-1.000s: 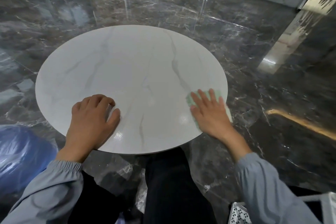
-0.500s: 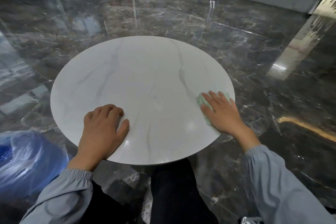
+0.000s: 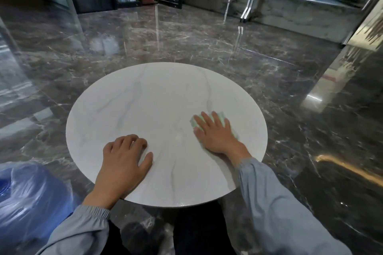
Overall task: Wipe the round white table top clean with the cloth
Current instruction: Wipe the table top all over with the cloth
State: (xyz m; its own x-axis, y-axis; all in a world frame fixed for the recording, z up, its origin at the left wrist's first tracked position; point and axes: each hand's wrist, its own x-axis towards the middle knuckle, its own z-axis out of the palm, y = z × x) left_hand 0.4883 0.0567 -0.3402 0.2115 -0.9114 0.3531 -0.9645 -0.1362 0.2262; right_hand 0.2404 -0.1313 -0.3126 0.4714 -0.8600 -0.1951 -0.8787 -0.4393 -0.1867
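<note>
Cloth position changed: my right hand has slid the pale green cloth away from the right edge of the round white marble-veined table top and inward. It now sits well inside the right rim, about level with the middle. Right fingers are straight and spread, palm flat, pressing the cloth down rather than gripping it. The cloth shows past my fingertips and along the outer side of the hand.

Left hand hasn't moved: planted near the near edge, left of centre, fingers loosely bent with tips on the top, thumb out, holding nothing, just bracing.

My read: right rim strip covered, stroke now heading for the centre. Far half and left side probably still to do, so early-to-mid job. No dirt or streaks visible to steer by, only glare.

Blue plastic-wrapped bundle on the dark marble floor off the near-left edge, apart from the table
</note>
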